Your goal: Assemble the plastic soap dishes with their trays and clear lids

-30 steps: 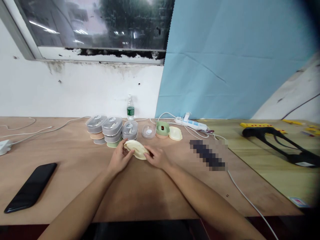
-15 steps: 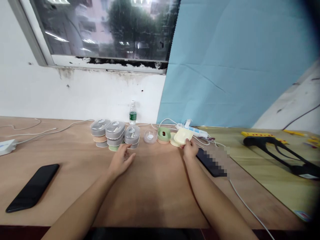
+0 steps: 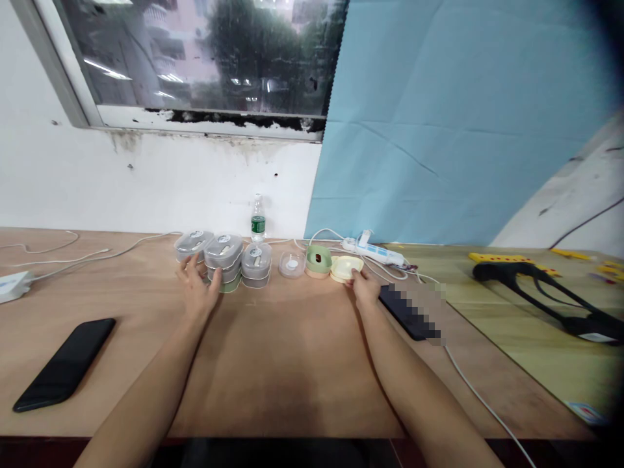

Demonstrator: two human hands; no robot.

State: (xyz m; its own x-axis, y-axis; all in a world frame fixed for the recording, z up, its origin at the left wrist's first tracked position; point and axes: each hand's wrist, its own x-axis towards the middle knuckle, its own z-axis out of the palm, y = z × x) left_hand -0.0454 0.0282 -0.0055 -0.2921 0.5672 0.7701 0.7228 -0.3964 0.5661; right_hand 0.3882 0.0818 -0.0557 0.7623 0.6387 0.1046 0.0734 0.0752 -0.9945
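Left hand (image 3: 199,290) has slid left, from in front of the right-hand stack to the left stack (image 3: 194,246) of lidded boxes; right hand (image 3: 365,286) has lowered the cream dish (image 3: 347,268) onto the spot where only its lower mate lay half a second ago. Head view, only one: cream dish sits right of the green container (image 3: 319,259), just beside it, apparently on a second cream piece. Right grip looks to be pinching its near right rim. Left grip is spread, thumb well off the fingers; can't tell from where I stand whether it touches the boxes. Risks, my judgement: if the right fingers drag while letting go, cream dish could skid off the lower piece or nudge the green container. Left thumb is close in front of the middle stack (image 3: 223,250), so a wide close could catch both stacks and topple boxes; smooth grey lids might slip if only the upper layer is pulled. Loose cord near the power strip (image 3: 375,252) could snag the right wrist. Surface: brown wooden bench (image 3: 273,364), black phone (image 3: 65,364) at left, clear dish (image 3: 292,264) mid-row, water bottle (image 3: 258,224) at the back. Room: white wall (image 3: 219,182), stained and flaking under the window (image 3: 219,52), blue cloth (image 3: 439,97) hung at right; black frame (image 3: 550,292) on the yellowish surface beyond, partly blurred.
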